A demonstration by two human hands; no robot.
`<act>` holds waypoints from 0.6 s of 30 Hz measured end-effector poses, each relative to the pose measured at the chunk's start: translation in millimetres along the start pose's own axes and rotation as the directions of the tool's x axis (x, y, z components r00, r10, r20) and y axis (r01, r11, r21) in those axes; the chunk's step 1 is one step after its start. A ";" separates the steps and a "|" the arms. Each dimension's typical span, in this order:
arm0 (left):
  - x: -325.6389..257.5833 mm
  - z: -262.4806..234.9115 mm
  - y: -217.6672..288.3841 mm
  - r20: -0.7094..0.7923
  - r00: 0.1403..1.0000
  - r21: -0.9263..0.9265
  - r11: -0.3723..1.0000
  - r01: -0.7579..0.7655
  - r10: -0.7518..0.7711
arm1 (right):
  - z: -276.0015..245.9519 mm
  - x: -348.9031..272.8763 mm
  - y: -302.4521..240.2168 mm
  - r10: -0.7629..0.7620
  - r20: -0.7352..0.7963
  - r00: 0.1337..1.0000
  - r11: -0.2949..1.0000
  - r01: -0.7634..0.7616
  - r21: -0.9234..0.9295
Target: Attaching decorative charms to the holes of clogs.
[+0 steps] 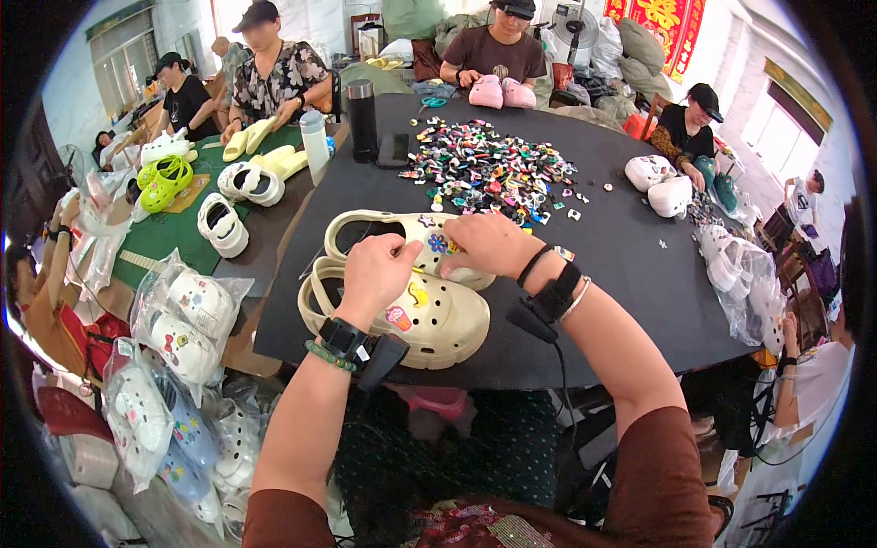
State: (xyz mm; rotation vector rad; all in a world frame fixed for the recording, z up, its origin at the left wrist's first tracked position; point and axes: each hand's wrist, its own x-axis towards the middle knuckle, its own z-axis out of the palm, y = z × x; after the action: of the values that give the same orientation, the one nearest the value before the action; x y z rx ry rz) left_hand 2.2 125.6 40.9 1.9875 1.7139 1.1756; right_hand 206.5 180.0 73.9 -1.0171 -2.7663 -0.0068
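Observation:
Two cream clog shoes lie side by side on the black table (621, 274) in front of me. My left hand (376, 270) rests on the nearer clog (448, 324), fingers curled at its upper, beside small coloured charms pressed into its holes. My right hand (489, 242) presses down on the farther clog (393, 230), next to a blue flower charm (438, 243). Whether a charm is pinched in either hand is hidden. A heap of loose coloured charms (489, 169) lies just beyond the clogs.
Other people sit around the table with pink (501, 92), white (660, 183) and yellow clogs (248, 137). A dark flask (362, 119) and a pale bottle (315, 144) stand at the back left. Bagged white clogs (183, 320) pile up at my left.

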 end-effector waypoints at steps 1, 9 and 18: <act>0.2 2.1 -1.8 0.003 1.000 -0.017 1.000 -0.010 0.010 | -2.4 3.8 1.3 0.014 0.082 0.997 1.000 -0.014 0.008; -1.8 -1.8 -2.6 0.030 0.999 0.008 1.000 -0.011 0.011 | -11.6 11.4 5.3 0.033 0.242 0.970 0.990 -0.065 0.127; 0.1 -3.1 1.5 0.046 0.999 0.017 1.000 0.006 -0.007 | -2.1 9.8 31.8 -0.140 0.184 0.973 0.952 0.081 0.294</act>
State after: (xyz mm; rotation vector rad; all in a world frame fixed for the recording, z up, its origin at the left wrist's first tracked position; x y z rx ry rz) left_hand 1.0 124.3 43.9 2.0018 1.7121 1.1077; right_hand 220.0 210.5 75.7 -0.8262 -2.8868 0.4929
